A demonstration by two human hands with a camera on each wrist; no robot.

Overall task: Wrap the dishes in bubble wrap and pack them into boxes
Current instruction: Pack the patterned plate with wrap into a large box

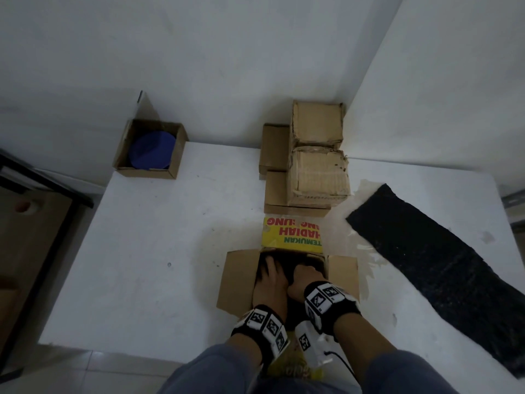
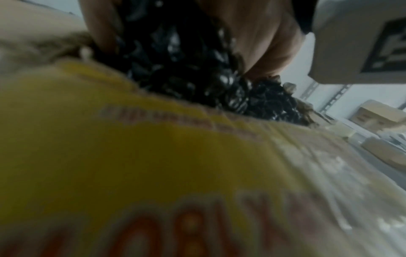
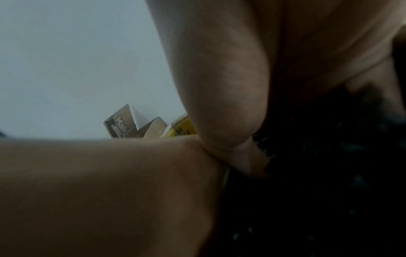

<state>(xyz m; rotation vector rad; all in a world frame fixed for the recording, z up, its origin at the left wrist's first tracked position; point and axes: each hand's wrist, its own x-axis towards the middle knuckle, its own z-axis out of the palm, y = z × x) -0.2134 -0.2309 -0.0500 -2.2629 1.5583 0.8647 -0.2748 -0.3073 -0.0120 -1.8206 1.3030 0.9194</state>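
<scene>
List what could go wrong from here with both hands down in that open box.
1. Both hands, left hand and right hand, push the black bubble-wrapped bundle into the open box; pressing hard could crack whatever is inside, which is hidden.
2. The box sits near the table's front edge, so downward force may tip or slide it off.
3. The loose black bubble wrap sheet overhangs the right edge and could slip off.
</scene>
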